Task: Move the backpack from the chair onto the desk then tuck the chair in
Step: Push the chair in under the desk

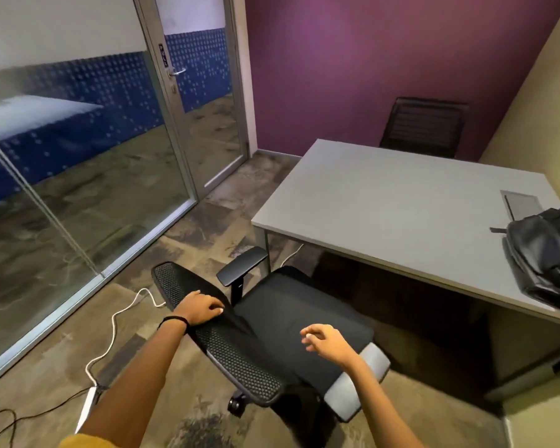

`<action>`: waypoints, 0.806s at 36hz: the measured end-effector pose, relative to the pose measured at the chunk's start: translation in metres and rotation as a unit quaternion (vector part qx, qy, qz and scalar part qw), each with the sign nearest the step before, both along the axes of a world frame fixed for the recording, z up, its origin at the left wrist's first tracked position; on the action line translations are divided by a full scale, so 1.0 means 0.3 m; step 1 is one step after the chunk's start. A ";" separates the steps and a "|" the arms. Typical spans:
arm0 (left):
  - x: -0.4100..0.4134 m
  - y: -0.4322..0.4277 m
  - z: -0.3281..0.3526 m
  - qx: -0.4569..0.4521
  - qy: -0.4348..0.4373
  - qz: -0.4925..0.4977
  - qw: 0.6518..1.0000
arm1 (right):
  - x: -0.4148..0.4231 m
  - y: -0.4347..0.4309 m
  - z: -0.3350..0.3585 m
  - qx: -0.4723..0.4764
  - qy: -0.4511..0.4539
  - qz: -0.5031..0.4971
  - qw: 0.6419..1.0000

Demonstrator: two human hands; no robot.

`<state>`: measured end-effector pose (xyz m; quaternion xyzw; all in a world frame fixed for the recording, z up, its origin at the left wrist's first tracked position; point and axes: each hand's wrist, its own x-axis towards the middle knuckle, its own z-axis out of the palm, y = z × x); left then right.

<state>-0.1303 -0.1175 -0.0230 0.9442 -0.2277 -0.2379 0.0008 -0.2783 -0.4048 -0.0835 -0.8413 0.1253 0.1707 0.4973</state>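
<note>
On the grey desk (401, 205) a backpack (550, 253), left hand (201, 310) grip on chair (304, 318) backrest, right hand (324, 341) loosely open.

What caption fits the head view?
Backpack on desk; left hand on office chair backrest, right hand empty above seat.

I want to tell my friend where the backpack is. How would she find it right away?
Start at the big grey desk by the purple wall. Look along its near edge toward the right corner, beside the little hatch set into the top. The black backpack lies there, the only thing on the desk, shiny and lumpy, unlike the mesh office chair below it.
</note>
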 end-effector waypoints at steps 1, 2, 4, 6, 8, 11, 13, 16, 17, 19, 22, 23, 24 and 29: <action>0.012 0.018 -0.002 -0.008 -0.003 -0.012 1.000 | 0.003 0.040 0.004 0.004 -0.007 0.007 1.000; 0.025 0.033 -0.004 -0.016 -0.007 -0.025 1.000 | 0.006 0.081 0.011 0.007 -0.013 0.018 1.000; 0.050 0.066 -0.008 -0.030 -0.012 -0.045 0.998 | 0.012 0.161 0.033 0.011 -0.017 0.038 0.999; 0.076 0.100 -0.013 -0.050 -0.022 -0.050 0.997 | 0.017 0.234 0.062 0.008 -0.021 0.049 0.999; 0.107 0.136 -0.018 -0.066 -0.039 -0.050 0.996 | 0.026 0.305 0.096 -0.003 -0.030 0.066 0.997; 0.156 0.179 -0.030 -0.072 -0.070 -0.048 0.994 | 0.053 0.404 0.141 -0.014 -0.039 0.099 0.994; 0.183 0.198 -0.042 -0.072 -0.085 -0.047 0.993 | 0.079 0.460 0.154 -0.028 -0.044 0.125 0.991; 0.222 0.213 -0.055 -0.075 -0.096 -0.051 0.991 | 0.122 0.521 0.159 -0.054 -0.055 0.159 0.984; 0.235 0.216 -0.057 -0.075 -0.099 -0.055 0.991 | 0.136 0.537 0.157 -0.065 -0.059 0.172 0.981; 0.267 0.218 -0.060 -0.070 -0.104 -0.064 0.990 | 0.164 0.561 0.151 -0.081 -0.058 0.188 0.977; 0.313 0.218 -0.057 -0.055 -0.096 -0.077 0.991 | 0.209 0.565 0.146 -0.098 -0.048 0.186 0.976; 0.327 0.217 -0.055 -0.048 -0.088 -0.083 0.991 | 0.223 0.557 0.145 -0.094 -0.035 0.191 0.976; 0.340 0.216 -0.051 -0.036 -0.079 -0.092 0.992 | 0.237 0.547 0.145 -0.085 -0.021 0.198 0.976; 0.396 0.213 -0.038 0.005 -0.034 -0.123 0.992 | 0.299 0.499 0.150 -0.021 0.017 0.188 0.982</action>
